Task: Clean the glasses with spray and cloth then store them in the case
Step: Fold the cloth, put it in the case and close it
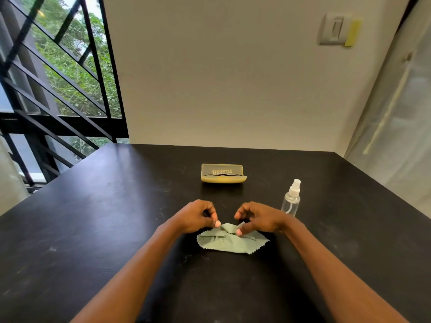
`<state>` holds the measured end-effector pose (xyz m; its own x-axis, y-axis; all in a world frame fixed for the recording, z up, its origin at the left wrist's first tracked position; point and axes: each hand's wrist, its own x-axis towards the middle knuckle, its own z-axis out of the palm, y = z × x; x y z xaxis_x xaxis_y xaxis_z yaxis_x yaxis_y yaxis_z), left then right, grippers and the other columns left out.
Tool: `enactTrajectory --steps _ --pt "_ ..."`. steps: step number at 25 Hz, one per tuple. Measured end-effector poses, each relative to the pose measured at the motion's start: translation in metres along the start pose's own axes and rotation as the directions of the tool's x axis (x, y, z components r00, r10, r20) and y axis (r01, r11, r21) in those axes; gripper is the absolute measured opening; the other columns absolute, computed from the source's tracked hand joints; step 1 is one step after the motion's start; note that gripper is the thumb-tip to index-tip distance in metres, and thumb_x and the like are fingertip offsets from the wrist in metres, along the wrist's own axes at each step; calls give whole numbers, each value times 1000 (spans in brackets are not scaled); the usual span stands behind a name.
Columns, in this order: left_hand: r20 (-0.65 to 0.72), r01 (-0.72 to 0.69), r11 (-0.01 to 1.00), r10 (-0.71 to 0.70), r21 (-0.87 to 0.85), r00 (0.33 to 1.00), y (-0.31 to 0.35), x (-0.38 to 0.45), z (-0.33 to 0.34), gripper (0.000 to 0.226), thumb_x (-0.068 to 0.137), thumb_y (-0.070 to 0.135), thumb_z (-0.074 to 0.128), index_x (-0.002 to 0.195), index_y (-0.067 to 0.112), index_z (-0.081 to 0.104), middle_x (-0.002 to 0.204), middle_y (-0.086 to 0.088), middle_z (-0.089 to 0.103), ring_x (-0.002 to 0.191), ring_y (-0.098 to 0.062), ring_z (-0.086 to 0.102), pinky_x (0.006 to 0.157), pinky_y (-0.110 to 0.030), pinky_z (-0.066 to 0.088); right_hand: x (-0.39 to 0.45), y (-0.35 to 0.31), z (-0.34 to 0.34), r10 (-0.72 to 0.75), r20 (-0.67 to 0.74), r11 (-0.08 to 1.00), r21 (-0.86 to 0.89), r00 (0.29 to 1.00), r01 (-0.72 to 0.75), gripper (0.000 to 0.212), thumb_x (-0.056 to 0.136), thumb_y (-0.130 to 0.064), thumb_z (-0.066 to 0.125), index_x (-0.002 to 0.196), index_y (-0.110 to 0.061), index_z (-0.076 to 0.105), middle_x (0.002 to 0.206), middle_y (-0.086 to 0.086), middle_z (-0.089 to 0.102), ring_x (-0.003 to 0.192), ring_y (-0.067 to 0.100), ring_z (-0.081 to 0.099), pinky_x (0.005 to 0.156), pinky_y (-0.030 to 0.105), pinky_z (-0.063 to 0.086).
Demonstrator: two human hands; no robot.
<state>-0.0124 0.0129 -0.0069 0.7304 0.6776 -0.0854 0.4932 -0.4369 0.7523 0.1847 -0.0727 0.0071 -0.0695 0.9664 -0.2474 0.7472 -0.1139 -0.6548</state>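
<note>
A pale green cleaning cloth [232, 242] with zigzag edges lies crumpled on the black table [93, 229]. My left hand [197, 216] pinches its far edge at the left, and my right hand [256, 220] pinches the same edge at the right. Behind the cloth stands an open yellow glasses case [223, 173], and dark-framed glasses [220, 175] lie inside it. A clear spray bottle [291, 199] with a white nozzle stands upright just right of my right hand.
The table runs back to a beige wall. A black-framed window with railings is at the left, and a curtain hangs at the right. A wall switch [335, 29] sits high on the wall.
</note>
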Motion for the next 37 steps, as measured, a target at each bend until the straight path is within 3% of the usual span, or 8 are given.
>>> enactTrajectory --steps 3,9,12,15,19,25,30,37 --pt "72 -5 991 -4 131 997 -1 -1 6 19 76 24 74 84 25 57 87 8 60 82 -8 55 81 -26 49 0 -5 3 -77 -9 986 -149 997 75 19 82 -20 68 100 -12 67 85 -15 51 81 0 48 77 18 40" --pt "-71 17 999 -14 40 997 -1 -2 0 14 76 23 74 75 21 60 81 6 63 83 -11 59 80 -28 51 0 -4 -2 -4 -161 980 198 987 36 1 86 -17 64 86 -18 64 81 -6 62 71 5 55 57 14 42" --pt "-149 -11 998 1 -64 989 -4 -1 -4 10 76 17 73 77 21 63 85 4 66 89 -14 62 86 -30 52 1 -3 -3 21 -213 972 231 977 29 3 89 -19 61 88 -16 61 73 -4 58 58 5 49 45 14 40" --pt "-167 -57 995 44 -76 985 -7 0 -7 10 79 15 71 83 23 66 87 6 67 88 -10 62 84 -24 51 7 0 -6 10 -276 973 225 961 54 7 88 -20 62 92 -14 62 79 1 61 69 10 53 64 22 49" --pt "-214 -59 998 58 2 975 -12 4 -6 7 83 16 66 90 16 68 89 5 67 87 -8 61 78 -16 48 11 -1 -5 54 -327 965 259 943 34 8 89 -21 61 92 -13 62 66 -6 50 57 5 43 39 8 35" --pt "-297 -17 1000 22 18 955 -16 11 0 2 89 15 58 89 17 58 85 4 60 82 -12 58 72 -18 49 26 6 1 189 -372 936 347 909 -52 15 92 -11 55 106 -11 61 74 -1 52 66 11 47 46 21 41" --pt "-117 -28 969 59 244 991 -6 21 4 18 84 26 65 100 18 64 95 6 57 89 -9 53 81 -22 45 33 11 0 191 -460 951 305 867 -48 25 90 -2 52 111 -12 61 68 -7 53 66 3 49 58 16 38" --pt "-105 -1 967 28 255 994 0 31 9 9 86 19 62 93 15 64 95 1 63 86 -9 53 80 -22 46 31 12 -3 174 -467 964 259 867 -55 23 90 -2 53 109 -13 62 70 -8 53 65 3 49 56 14 38"
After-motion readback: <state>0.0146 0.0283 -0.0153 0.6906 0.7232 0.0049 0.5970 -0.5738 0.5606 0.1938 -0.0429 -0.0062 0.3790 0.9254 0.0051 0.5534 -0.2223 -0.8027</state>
